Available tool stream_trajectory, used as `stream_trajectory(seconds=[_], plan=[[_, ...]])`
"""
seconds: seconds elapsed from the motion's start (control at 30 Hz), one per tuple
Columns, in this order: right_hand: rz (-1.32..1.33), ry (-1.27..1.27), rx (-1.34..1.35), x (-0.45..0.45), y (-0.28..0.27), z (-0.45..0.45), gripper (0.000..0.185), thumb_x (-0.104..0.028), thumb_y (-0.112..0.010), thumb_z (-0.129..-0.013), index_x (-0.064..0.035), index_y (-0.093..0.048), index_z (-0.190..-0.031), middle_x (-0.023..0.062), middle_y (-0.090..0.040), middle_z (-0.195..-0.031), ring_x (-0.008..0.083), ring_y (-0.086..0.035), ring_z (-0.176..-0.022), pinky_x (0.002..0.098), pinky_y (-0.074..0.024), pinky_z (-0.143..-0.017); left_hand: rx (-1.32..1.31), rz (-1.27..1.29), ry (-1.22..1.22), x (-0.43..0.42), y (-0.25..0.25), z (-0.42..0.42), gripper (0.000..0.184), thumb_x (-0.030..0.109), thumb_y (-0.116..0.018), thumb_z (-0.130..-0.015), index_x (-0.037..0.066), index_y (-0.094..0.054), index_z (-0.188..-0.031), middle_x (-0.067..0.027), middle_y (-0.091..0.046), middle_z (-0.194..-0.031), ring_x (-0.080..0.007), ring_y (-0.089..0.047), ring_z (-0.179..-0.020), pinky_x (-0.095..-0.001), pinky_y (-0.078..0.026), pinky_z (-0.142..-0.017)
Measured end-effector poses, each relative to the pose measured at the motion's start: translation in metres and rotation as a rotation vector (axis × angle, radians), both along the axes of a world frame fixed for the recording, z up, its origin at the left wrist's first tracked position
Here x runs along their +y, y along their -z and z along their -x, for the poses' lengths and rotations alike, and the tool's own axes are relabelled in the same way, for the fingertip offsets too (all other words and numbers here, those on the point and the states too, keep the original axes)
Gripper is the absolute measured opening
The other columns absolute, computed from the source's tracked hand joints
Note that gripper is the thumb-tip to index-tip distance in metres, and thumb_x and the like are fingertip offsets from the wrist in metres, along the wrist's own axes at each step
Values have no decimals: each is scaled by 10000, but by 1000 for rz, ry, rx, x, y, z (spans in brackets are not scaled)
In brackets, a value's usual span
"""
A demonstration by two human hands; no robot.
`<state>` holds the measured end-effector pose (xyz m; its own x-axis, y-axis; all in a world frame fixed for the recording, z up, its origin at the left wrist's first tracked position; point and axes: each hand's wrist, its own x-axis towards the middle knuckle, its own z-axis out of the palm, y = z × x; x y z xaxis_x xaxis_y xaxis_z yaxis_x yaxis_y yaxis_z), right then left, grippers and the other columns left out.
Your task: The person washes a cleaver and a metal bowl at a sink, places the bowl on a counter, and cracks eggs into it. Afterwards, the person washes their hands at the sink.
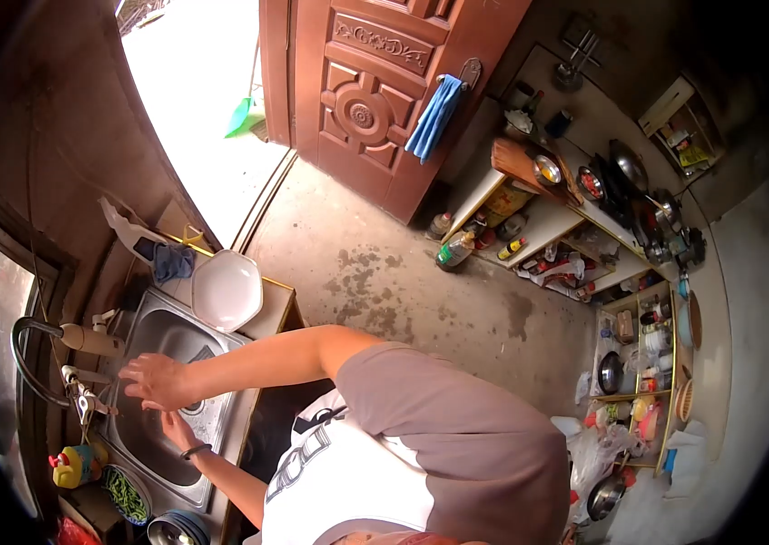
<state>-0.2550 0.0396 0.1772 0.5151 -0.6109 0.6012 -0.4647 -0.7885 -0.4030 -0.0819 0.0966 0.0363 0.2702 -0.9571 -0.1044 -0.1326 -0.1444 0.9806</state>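
Note:
Both hands are over the stainless steel sink (153, 454). My right hand (159, 380) has its fingers spread, near the tap (87, 377), with nothing visible in it. Just below it, my left hand (182, 432) wears a dark band at the wrist. Its fingers look stretched out, and no object shows in it. The hands are close together; whether they touch is unclear. A white octagonal dish (226, 291) stands on the counter beside the sink. At the sink's other end is a bowl of cut green vegetables (126, 495).
A yellow bottle with a red cap (76, 465) and stacked bowls (177, 529) stand by the sink. A dark cloth (172, 262) lies near the dish. Across the wet-spotted floor (384, 282) are a brown door (362, 113) with a blue towel (436, 118) and a loaded counter (539, 232).

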Motion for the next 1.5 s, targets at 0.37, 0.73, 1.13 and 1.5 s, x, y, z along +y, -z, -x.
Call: stream_trajectory(seconds=[0.37,0.73,1.13,1.5], plan=[[-819,886,159,317,154,515,179,-242,-702,-784,-70,-664,-750,163,-650,-885,332,-639,-906,456,-505,-730,-152,210,608,-30,-134,343,466,340,-514,-991,-44,-590,-1243,-146,-668,-1164,-207,-599,-1118,-317,-398,-1025],[-1124,1463,-91,442,190,592,208,-240,-744,-777,-82,-608,-771,106,-617,-892,311,-630,-848,421,-505,-753,-300,332,726,-135,-120,519,439,342,-627,-934,-54,-657,-1121,-122,-710,-1016,-162,-635,-940,-289,-478,-837],[-1259,1178,103,218,189,750,356,-163,-717,-797,-84,-645,-1136,147,-619,-1138,242,-677,-816,356,-513,-811,-528,-40,390,-276,-25,567,458,535,-601,-871,142,-718,-1073,-95,-719,-1008,-244,-681,-968,-342,-509,-848],[-1620,1239,-272,14,232,911,246,-144,-655,-892,-19,-648,-1104,89,-691,-924,165,-688,-673,274,-523,-503,-903,9,297,-455,-30,600,454,501,-594,-878,97,-711,-1048,-85,-720,-995,-261,-676,-947,-365,-474,-892]])
